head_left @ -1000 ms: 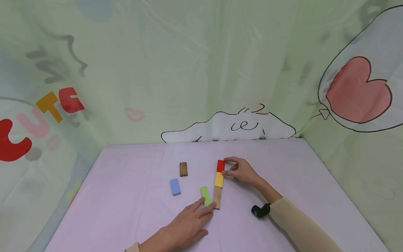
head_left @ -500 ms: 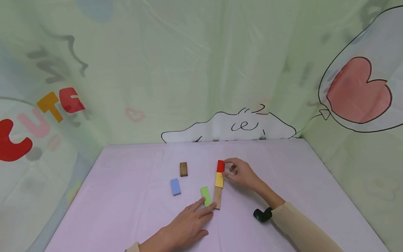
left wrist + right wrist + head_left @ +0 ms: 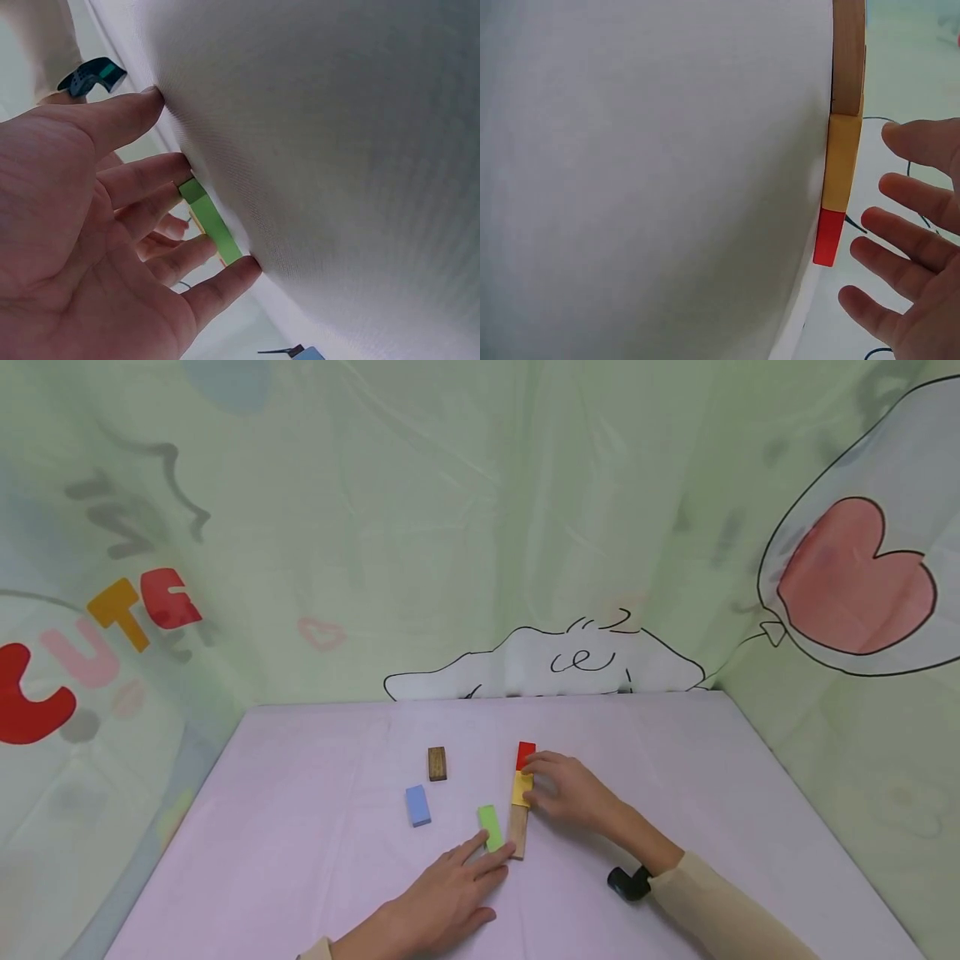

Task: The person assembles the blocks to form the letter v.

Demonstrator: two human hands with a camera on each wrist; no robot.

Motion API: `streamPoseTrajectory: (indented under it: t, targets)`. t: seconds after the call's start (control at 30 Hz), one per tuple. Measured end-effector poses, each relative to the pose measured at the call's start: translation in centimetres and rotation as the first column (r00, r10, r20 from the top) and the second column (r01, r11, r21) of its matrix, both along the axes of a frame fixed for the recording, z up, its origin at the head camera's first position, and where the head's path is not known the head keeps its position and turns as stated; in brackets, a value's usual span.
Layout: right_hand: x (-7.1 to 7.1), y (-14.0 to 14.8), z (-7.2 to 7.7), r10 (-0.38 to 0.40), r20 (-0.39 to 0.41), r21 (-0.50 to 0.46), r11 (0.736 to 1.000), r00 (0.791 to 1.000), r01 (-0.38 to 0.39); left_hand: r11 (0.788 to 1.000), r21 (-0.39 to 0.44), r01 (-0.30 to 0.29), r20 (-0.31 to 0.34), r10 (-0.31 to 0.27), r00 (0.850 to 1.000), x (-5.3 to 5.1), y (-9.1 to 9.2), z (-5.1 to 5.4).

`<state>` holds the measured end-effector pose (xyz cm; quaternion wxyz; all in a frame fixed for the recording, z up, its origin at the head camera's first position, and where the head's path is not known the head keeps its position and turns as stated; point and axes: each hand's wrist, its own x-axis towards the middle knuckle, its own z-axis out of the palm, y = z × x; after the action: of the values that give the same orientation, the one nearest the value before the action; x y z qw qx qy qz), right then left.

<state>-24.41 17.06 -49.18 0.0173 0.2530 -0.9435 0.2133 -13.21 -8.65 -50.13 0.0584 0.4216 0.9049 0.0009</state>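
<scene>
In the head view a red block [image 3: 526,755], a yellow block [image 3: 521,789] and a light wooden block [image 3: 518,832] lie end to end in one line. My right hand [image 3: 576,792] is beside the red and yellow blocks with its fingers relaxed; in the right wrist view that hand [image 3: 915,247] is spread, a gap between it and the yellow block [image 3: 842,161]. My left hand [image 3: 442,897] rests with fingers extended, its fingertips at the near ends of the green block [image 3: 491,827] and the wooden block. The left wrist view shows the green block [image 3: 212,225] by the fingers of that hand [image 3: 112,225].
To the left on the pale table [image 3: 315,827] lie a blue block [image 3: 417,806] and, farther back, a dark brown block [image 3: 437,763]. A black device [image 3: 628,884] is at my right wrist. Patterned cloth [image 3: 450,527] rises behind the table and at both sides.
My right hand has come slightly nearer to me, from the red block's side toward the yellow block. The left hand and the blocks have not visibly moved.
</scene>
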Motion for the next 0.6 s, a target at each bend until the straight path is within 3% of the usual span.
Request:
streamPoseTrajectory:
  t: [0.23, 0.43, 0.6]
  targets:
    - [0.7, -0.2, 0.0, 0.086, -0.037, 0.028, 0.996, 0.996, -0.085, 1.0, 0.004, 0.001, -0.003, -0.001, 1.0, 0.0, 0.0, -0.2]
    - [1.2, -0.2, 0.0, 0.111, -0.075, 0.068, 0.992, 0.991, -0.105, 1.0, 0.004, -0.001, 0.006, 0.001, 1.0, -0.1, 0.0, -0.1]
    - [1.4, -0.2, 0.1, 0.114, -0.056, 0.076, 0.991, 0.992, -0.109, 1.0, 0.003, 0.004, -0.003, -0.004, 1.0, 0.0, 0.0, 0.0]
